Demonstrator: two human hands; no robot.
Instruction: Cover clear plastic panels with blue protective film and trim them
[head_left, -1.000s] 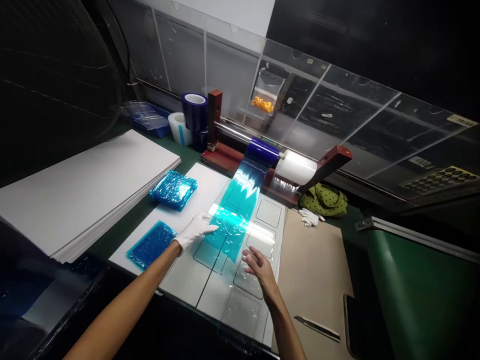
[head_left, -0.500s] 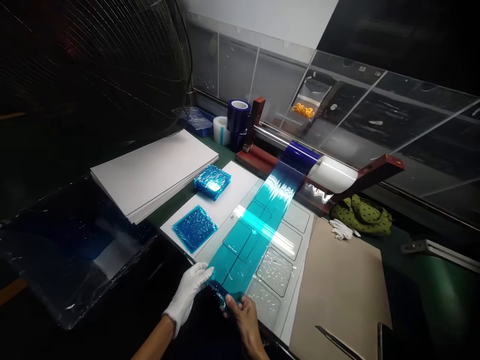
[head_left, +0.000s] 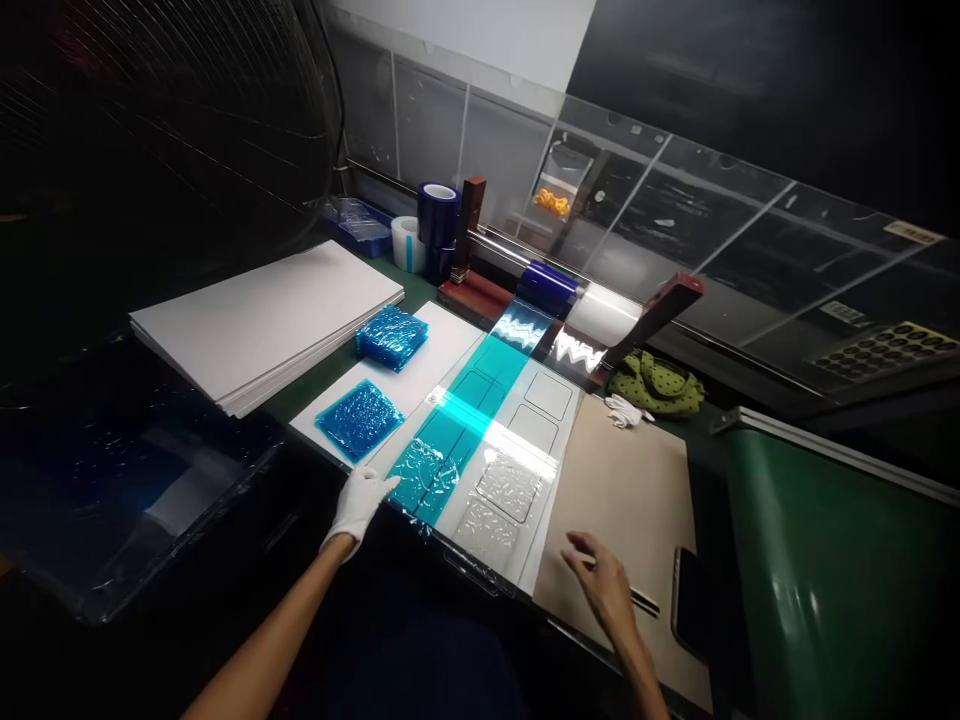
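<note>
Dim green bench: blue film runs from roll across marked panel; gloved left hand at film's near-left corner, fingers loosely extended, grip unclear; right hand half-curled, apparently empty, beside cutter; possible fault: uneven left-hand pressure creasing film

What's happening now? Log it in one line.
left hand: gloved, at near end of blue film | right hand: bare, over brown board near partly hidden tool | blue film: runs from roll across outlined panel
</note>
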